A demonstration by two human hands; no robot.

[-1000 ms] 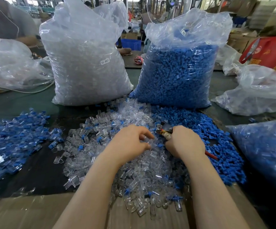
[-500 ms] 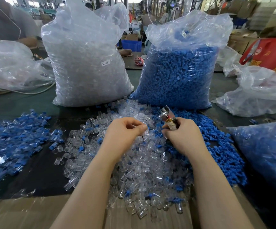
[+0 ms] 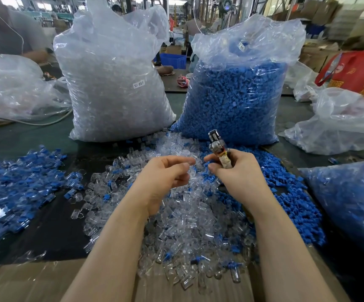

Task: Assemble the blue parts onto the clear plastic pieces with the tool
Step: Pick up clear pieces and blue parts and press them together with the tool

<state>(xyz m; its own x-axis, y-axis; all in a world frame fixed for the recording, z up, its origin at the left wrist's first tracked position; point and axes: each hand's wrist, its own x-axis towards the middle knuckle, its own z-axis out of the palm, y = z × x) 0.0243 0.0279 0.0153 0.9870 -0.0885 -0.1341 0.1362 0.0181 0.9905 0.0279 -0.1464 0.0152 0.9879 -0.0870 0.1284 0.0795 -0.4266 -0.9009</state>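
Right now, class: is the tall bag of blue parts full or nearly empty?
Full. The bag of blue parts stands upright, packed with blue pieces most of the way up; only its crumpled clear top is slack.

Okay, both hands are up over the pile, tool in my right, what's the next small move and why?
Probably bring the left hand across to the tool. Its metal head points up, apparently with nothing in it, and the left fingertips are pinched as if on a clear piece, though blur hides it. The right hand already grips the handle.

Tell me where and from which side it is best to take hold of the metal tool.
Probably by the tape-wrapped handle of the metal plier-like tool, from below and the right, as the right hand does now. The metal head points up and away, so the grip stays clear of it.
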